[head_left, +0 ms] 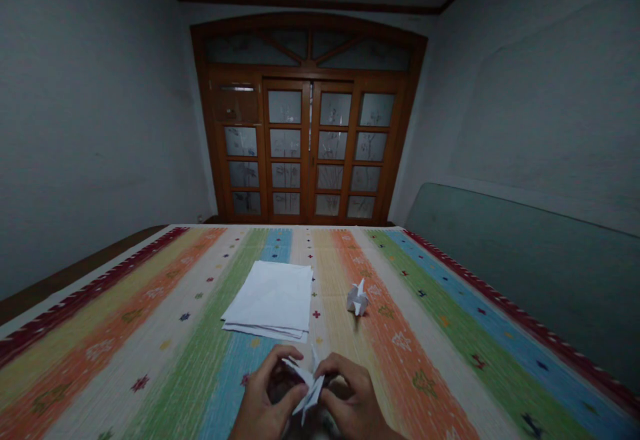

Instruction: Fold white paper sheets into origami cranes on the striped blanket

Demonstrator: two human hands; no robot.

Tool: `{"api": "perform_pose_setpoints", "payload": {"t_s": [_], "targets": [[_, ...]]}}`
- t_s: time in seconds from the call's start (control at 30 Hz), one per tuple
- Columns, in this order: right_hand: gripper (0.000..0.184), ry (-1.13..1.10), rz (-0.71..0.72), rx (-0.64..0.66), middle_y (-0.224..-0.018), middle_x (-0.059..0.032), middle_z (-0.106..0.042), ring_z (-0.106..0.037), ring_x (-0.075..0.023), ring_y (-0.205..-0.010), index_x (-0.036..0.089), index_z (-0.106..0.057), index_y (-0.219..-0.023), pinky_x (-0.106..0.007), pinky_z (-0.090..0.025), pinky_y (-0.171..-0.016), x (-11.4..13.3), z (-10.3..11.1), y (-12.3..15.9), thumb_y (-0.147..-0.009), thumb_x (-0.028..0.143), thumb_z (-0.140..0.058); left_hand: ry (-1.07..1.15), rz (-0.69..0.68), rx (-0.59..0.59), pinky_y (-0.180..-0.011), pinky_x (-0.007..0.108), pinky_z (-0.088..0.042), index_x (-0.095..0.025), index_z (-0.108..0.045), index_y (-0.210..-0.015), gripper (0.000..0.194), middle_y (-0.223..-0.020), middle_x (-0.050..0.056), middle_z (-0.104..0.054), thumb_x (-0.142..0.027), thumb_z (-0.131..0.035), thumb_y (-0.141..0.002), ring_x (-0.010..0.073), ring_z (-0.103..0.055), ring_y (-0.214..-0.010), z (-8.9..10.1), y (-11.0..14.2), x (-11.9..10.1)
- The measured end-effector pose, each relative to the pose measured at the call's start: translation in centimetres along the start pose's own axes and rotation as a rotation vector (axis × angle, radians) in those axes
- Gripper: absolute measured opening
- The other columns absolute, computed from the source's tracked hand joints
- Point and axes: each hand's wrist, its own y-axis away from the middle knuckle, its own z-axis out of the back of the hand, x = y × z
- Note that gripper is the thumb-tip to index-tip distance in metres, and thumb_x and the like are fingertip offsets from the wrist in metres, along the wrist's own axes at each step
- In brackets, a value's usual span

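Observation:
Between my two hands, close to the bottom of the head view, is a white folded paper crane (pixel 311 392) with pointed flaps sticking up and down. My left hand (pixel 270 393) pinches it from the left with thumb and fingers. From the right, my right hand (pixel 353 393) grips it the same way. The fingers cover part of the paper. Farther off, to the right, another folded paper crane (pixel 357 299) stands on the striped cloth. A stack of white paper sheets (pixel 273 297) lies beyond my left hand, its edges slightly uneven.
A tablecloth (pixel 165 333) with coloured stripes and small motifs covers the table. Along the right side runs a pale green panel (pixel 515 247). Wooden doors with glass panes (pixel 310 147) stand at the far end, between pale walls.

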Motion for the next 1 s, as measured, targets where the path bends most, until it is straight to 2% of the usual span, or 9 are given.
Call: {"api": "perform_pose_setpoints", "payload": {"t_s": [0.13,0.2,0.27,0.33,0.47,0.67,0.83,1.0], "targets": [[0.011,0.089,0.157,-0.006,-0.076,-0.0043,-0.076,-0.070,-0.0201,-0.071,0.021,-0.075,-0.084,-0.027,-0.054,-0.068,0.1,0.2,-0.1,-0.081,0.017,-0.066,-0.005,-0.087,0.025,-0.078,0.032,-0.051,-0.024,-0.051,-0.133,0.053,-0.077,0.001,-0.071,-0.046,-0.071,-0.089,0.0215,-0.068,-0.076,0.4,0.2,1.0],[0.015,0.111,0.174,-0.038,-0.082,-0.0062,-0.078,-0.073,-0.0223,-0.075,0.022,-0.077,-0.094,-0.029,-0.057,-0.070,-0.3,0.1,0.0,-0.084,0.020,-0.067,-0.075,-0.147,0.043,-0.077,0.031,-0.053,-0.023,-0.056,-0.128,0.047,-0.082,0.004,-0.073,-0.051,-0.066,-0.091,0.0222,-0.070,-0.077,0.6,0.3,1.3],[0.020,0.118,0.159,-0.094,-0.087,-0.0073,-0.079,-0.074,-0.0239,-0.078,0.023,-0.076,-0.103,-0.030,-0.059,-0.071,-0.8,0.0,0.2,-0.084,0.023,-0.070,-0.191,-0.191,0.062,-0.078,0.030,-0.054,-0.023,-0.066,-0.113,0.036,-0.089,0.007,-0.075,-0.049,-0.070,-0.089,0.0240,-0.072,-0.083,0.7,0.4,1.2],[0.018,0.123,0.149,-0.131,-0.085,-0.0069,-0.079,-0.075,-0.0236,-0.075,0.022,-0.075,-0.100,-0.030,-0.060,-0.069,-1.2,-0.2,0.5,-0.083,0.024,-0.074,-0.317,-0.206,0.066,-0.074,0.029,-0.055,-0.023,-0.069,-0.102,0.025,-0.086,0.005,-0.076,-0.043,-0.074,-0.086,0.0232,-0.072,-0.078,0.6,0.5,0.7],[0.006,0.149,0.231,-0.077,-0.082,-0.0059,-0.079,-0.076,-0.0220,-0.075,0.022,-0.075,-0.092,-0.028,-0.060,-0.071,-1.0,-0.4,0.5,-0.088,0.021,-0.070,-0.405,-0.217,0.021,-0.073,0.028,-0.058,-0.025,-0.070,-0.094,0.010,-0.083,0.003,-0.078,-0.034,-0.069,-0.091,0.0224,-0.075,-0.076,0.3,0.5,0.0],[0.008,0.215,0.230,-0.112,-0.081,-0.0067,-0.079,-0.076,-0.0218,-0.073,0.021,-0.074,-0.091,-0.027,-0.059,-0.068,-0.1,-0.5,0.1,-0.090,0.022,-0.066,-0.420,-0.301,-0.062,-0.073,0.028,-0.060,-0.026,-0.073,-0.097,0.009,-0.084,0.003,-0.080,-0.031,-0.069,-0.091,0.0227,-0.077,-0.075,0.6,0.4,0.4],[0.009,0.254,0.240,-0.121,-0.073,-0.0053,-0.075,-0.073,-0.0201,-0.066,0.020,-0.071,-0.081,-0.025,-0.056,-0.062,0.2,-0.5,-0.1,-0.088,0.021,-0.066,-0.486,-0.433,-0.007,-0.074,0.028,-0.060,-0.027,-0.077,-0.099,0.015,-0.088,0.004,-0.081,-0.019,-0.067,-0.090,0.0230,-0.077,-0.077,0.9,0.7,0.6],[0.019,0.342,0.359,-0.122,-0.063,-0.0042,-0.072,-0.069,-0.0171,-0.054,0.018,-0.069,-0.074,-0.022,-0.052,-0.054,0.2,-0.6,0.0,-0.092,0.023,-0.065,-0.550,-0.605,-0.014,-0.072,0.025,-0.061,-0.024,-0.074,-0.105,0.020,-0.089,0.004,-0.081,-0.013,-0.065,-0.091,0.0199,-0.078,-0.075,1.1,0.5,0.7]]}}
